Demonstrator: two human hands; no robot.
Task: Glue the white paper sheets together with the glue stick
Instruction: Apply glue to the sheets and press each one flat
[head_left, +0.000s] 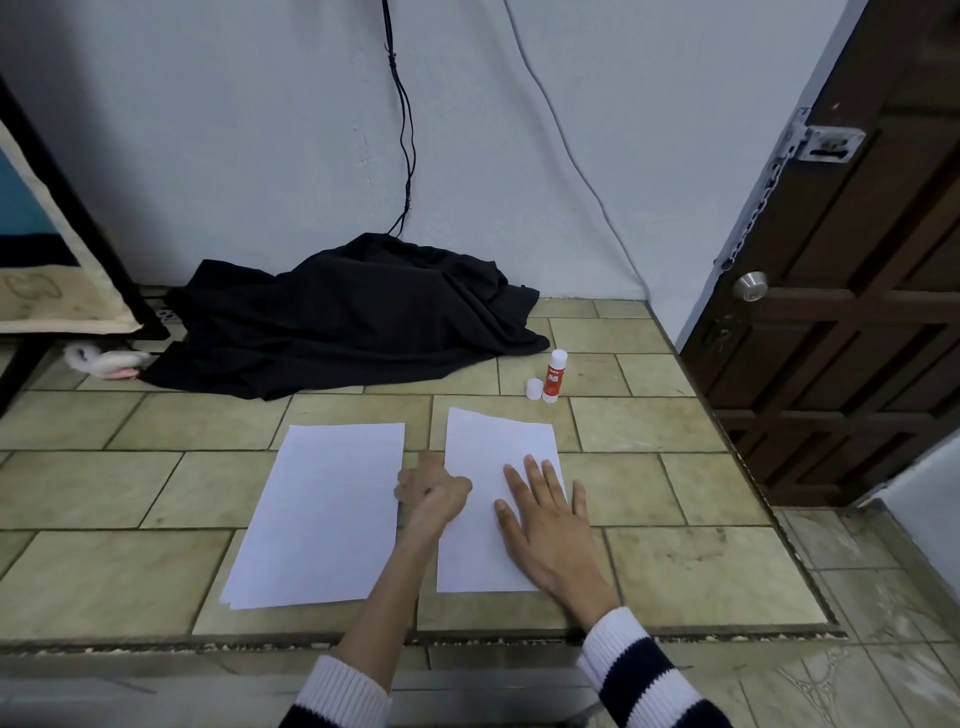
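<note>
On the tiled floor, we work at the paper; gluing looks done or not begun.
Our right hand (545, 525) presses flat on the right sheet (498, 499); our left hand (431, 488), curled, pinches its edge beside the left sheet (322, 514). Farther off stands the glue stick (555, 375), uncapped, cap (534, 388) alongside.

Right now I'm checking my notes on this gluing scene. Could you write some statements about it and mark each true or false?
1. The glue stick stands upright with its cap off beside it. True.
2. The right hand grips the glue stick. False: it rests flat on the right paper sheet.
3. The two sheets overlap. False: the left paper sheet lies apart.
4. The left hand is at the right sheet's left edge. True.
</note>
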